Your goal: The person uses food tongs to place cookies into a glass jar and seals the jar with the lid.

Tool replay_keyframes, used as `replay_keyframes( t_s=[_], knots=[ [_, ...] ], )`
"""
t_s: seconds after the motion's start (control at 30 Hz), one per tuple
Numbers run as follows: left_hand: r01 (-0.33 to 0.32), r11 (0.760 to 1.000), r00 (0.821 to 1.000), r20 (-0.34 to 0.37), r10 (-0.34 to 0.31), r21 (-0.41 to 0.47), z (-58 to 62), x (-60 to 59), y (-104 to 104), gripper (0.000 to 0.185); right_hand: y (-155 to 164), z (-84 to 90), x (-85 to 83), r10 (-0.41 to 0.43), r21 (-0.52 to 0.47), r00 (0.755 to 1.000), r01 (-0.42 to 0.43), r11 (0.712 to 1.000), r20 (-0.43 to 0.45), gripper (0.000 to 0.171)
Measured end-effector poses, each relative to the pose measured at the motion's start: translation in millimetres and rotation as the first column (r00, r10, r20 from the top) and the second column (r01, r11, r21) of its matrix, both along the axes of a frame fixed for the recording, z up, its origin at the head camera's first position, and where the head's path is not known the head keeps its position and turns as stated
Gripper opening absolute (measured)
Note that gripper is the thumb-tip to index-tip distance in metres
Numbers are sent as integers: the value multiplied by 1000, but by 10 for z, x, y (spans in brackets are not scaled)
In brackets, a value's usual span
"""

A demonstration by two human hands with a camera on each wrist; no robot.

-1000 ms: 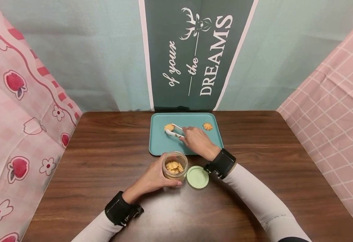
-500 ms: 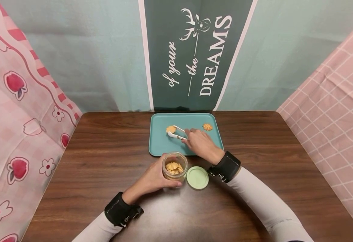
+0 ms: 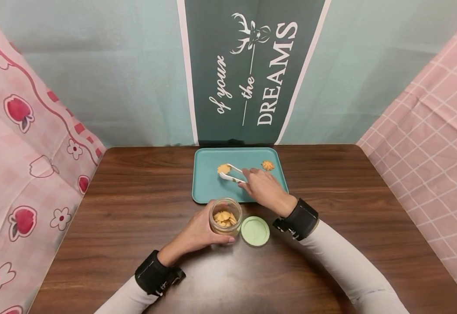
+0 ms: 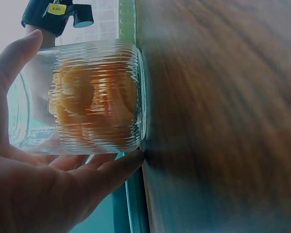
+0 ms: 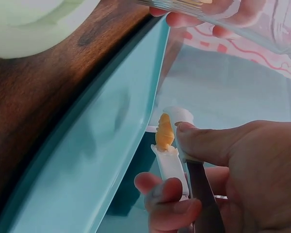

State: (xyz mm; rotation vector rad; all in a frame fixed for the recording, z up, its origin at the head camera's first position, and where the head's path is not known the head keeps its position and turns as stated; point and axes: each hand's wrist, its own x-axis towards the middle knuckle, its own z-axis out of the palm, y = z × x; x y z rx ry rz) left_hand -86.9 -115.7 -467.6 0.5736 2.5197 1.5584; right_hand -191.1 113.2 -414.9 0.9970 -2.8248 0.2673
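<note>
My right hand [image 3: 262, 186] grips white tongs [image 3: 232, 174] over the teal tray [image 3: 208, 188]. The tong tips close around an orange cookie [image 3: 223, 168] at the tray's left middle. In the right wrist view the cookie [image 5: 164, 132] sits between the tong arms [image 5: 171, 164], with my thumb and fingers pinching them. A second cookie [image 3: 268, 165] lies at the tray's back right. My left hand [image 3: 198, 230] holds an uncapped ribbed glass jar [image 3: 225, 216] with several cookies in it, upright on the table in front of the tray; the left wrist view shows the jar [image 4: 94, 97] close up.
A pale green lid [image 3: 255, 231] lies flat on the brown wooden table [image 3: 134, 205], right of the jar. Pink patterned cloths hang at both sides, and a dark banner with white lettering [image 3: 252, 69] hangs behind the tray.
My right hand and the tongs have drawn slightly right and toward me, the cookie moving with the tong tips. The left hand and jar have stayed put.
</note>
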Motion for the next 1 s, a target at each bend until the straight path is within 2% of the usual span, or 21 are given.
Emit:
replay_keyframes(
  t_s=[0.47, 1.0],
  knots=[
    [-13, 1000, 1000, 18, 13, 2, -9, 7, 12, 92, 110, 12, 59, 40, -10, 999, -40, 999, 3, 34],
    [-16, 1000, 1000, 7, 16, 1, 20, -22, 20, 93, 199, 90, 113, 21, -3, 1000, -21, 1000, 11, 41]
  ],
)
